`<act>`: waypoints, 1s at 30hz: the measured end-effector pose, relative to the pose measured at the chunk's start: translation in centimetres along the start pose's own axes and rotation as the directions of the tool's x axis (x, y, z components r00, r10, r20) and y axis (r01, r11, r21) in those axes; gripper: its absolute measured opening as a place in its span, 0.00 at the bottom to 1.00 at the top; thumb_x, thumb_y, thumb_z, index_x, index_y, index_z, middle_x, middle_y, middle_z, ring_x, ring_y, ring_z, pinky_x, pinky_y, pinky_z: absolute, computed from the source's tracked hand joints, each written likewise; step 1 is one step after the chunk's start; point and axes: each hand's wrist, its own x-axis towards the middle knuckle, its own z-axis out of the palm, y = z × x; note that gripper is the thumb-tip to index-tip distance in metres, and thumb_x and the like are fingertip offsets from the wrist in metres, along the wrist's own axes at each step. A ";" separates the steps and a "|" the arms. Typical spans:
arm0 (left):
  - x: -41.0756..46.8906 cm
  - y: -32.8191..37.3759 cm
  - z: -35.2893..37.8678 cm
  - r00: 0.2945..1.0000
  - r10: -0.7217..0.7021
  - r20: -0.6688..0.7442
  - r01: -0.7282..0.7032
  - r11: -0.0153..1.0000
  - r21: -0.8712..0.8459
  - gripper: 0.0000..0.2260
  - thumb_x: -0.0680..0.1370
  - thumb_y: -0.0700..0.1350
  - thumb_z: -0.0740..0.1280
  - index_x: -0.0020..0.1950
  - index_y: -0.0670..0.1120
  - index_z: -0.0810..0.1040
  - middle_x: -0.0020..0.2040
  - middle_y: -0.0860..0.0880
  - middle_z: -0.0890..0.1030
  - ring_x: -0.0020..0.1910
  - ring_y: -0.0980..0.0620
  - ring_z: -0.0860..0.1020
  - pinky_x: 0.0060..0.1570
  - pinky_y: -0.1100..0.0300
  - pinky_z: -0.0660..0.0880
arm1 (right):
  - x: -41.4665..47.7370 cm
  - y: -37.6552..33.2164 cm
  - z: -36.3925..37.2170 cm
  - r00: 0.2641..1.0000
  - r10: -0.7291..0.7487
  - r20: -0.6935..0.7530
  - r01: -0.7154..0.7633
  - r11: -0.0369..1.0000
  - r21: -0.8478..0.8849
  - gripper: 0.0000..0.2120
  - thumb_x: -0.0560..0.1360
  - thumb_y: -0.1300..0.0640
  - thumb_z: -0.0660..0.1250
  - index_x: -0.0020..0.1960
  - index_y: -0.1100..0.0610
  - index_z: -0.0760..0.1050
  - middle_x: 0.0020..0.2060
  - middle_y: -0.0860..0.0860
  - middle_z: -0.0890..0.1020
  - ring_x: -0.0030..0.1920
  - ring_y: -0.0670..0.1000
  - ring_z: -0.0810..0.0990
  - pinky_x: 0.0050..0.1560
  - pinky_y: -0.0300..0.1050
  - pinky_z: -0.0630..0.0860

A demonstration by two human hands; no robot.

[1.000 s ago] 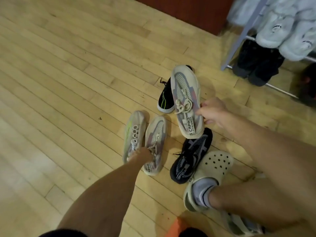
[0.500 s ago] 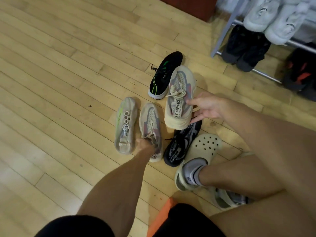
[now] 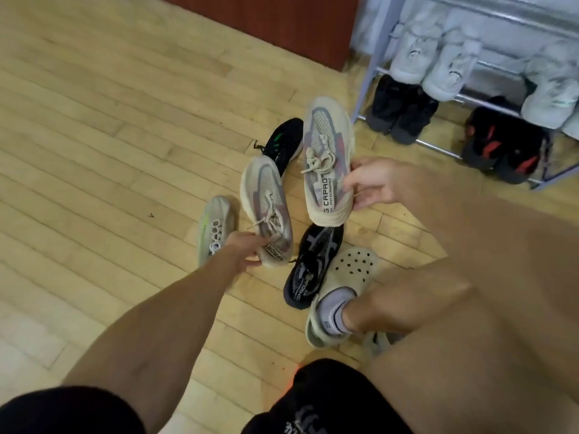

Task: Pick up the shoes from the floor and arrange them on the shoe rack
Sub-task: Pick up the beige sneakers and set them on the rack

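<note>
Right hand [image 3: 372, 183] is clamped on the heel end of a beige sneaker [image 3: 327, 158] — toe pointing to twelve o'clock, lifted up in front of the other shoes. Left hand [image 3: 247, 250] grips the heel of the matching beige sneaker [image 3: 266, 208], fingers curled at its collar, toe tilted toward eleven o'clock; whether its sole is clear of the wooden floor [image 3: 109, 136] is hard to judge. At nine o'clock from that shoe lies a grey sneaker with a neon-green stripe [image 3: 214, 228], flat on the boards. A black sneaker with green marks [image 3: 283, 144] sits between the two beige toes. At six o'clock from the raised shoe — a black knit sneaker [image 3: 311, 264], just beside the person's clog-clad foot [image 3: 344, 286]. The shoe rack [image 3: 369, 67] stands at one o'clock, pale pairs above, dark pairs below.
</note>
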 end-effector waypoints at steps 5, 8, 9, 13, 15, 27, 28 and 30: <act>-4.7 7.7 1.4 0.969 0.247 0.017 -0.248 0.968 0.041 0.10 0.71 0.37 0.72 0.51 0.38 0.77 0.51 0.42 0.81 0.50 0.44 0.80 0.49 0.48 0.78 | -4.7 -2.2 -3.5 0.987 -0.097 -0.128 0.103 0.994 0.041 0.24 0.75 0.73 0.61 0.67 0.55 0.69 0.64 0.58 0.75 0.61 0.63 0.77 0.59 0.65 0.75; -8.2 11.8 3.1 0.932 0.360 0.043 -0.362 0.927 0.094 0.04 0.72 0.35 0.70 0.43 0.41 0.77 0.45 0.42 0.81 0.44 0.46 0.80 0.51 0.48 0.78 | -7.9 -2.5 -6.7 0.963 -0.167 -0.211 0.179 0.983 0.041 0.24 0.75 0.73 0.61 0.66 0.54 0.70 0.58 0.57 0.79 0.57 0.61 0.79 0.59 0.67 0.74; -9.4 13.0 3.8 0.920 0.388 0.057 -0.392 0.914 0.108 0.04 0.71 0.34 0.70 0.42 0.41 0.77 0.46 0.42 0.81 0.46 0.44 0.79 0.54 0.46 0.77 | -8.9 -2.3 -8.0 0.955 -0.181 -0.234 0.197 0.979 0.051 0.22 0.75 0.73 0.61 0.64 0.55 0.71 0.52 0.57 0.80 0.51 0.59 0.82 0.57 0.66 0.76; -13.6 17.6 7.5 0.869 0.477 0.132 -0.494 0.852 0.175 0.10 0.68 0.35 0.72 0.49 0.37 0.80 0.51 0.39 0.82 0.53 0.40 0.79 0.52 0.43 0.79 | -13.0 -0.1 -13.1 0.898 -0.204 -0.390 0.260 0.960 0.098 0.15 0.73 0.74 0.60 0.54 0.60 0.76 0.30 0.54 0.78 0.22 0.49 0.76 0.29 0.46 0.78; -15.5 19.5 10.1 0.838 0.520 0.167 -0.544 0.818 0.184 0.12 0.70 0.35 0.71 0.53 0.35 0.79 0.51 0.40 0.82 0.50 0.42 0.80 0.45 0.48 0.80 | -14.5 1.4 -15.6 0.880 -0.185 -0.437 0.269 0.953 0.138 0.13 0.73 0.74 0.59 0.46 0.59 0.76 0.32 0.55 0.79 0.27 0.52 0.78 0.30 0.46 0.77; -18.1 30.6 23.2 0.817 0.463 0.343 -0.557 0.787 0.266 0.12 0.74 0.36 0.69 0.57 0.37 0.74 0.43 0.43 0.78 0.39 0.44 0.79 0.36 0.46 0.78 | -12.7 1.3 -27.0 0.813 -0.100 -0.574 0.330 0.891 0.312 0.11 0.76 0.68 0.62 0.57 0.65 0.76 0.40 0.59 0.81 0.36 0.57 0.81 0.31 0.53 0.82; -17.5 31.6 23.8 0.823 0.457 0.336 -0.549 0.793 0.266 0.13 0.75 0.36 0.69 0.58 0.37 0.74 0.44 0.43 0.78 0.39 0.44 0.79 0.40 0.45 0.78 | -11.9 0.7 -27.9 0.814 -0.105 -0.572 0.332 0.892 0.308 0.11 0.76 0.68 0.62 0.58 0.66 0.76 0.40 0.58 0.80 0.35 0.57 0.80 0.28 0.50 0.81; -16.0 33.9 25.1 0.830 0.452 0.326 -0.539 0.801 0.262 0.12 0.75 0.36 0.68 0.57 0.38 0.74 0.45 0.42 0.79 0.41 0.43 0.80 0.45 0.42 0.78 | -10.0 -0.9 -29.8 0.814 -0.121 -0.568 0.344 0.888 0.304 0.11 0.77 0.68 0.61 0.58 0.67 0.75 0.39 0.59 0.80 0.33 0.56 0.79 0.23 0.48 0.80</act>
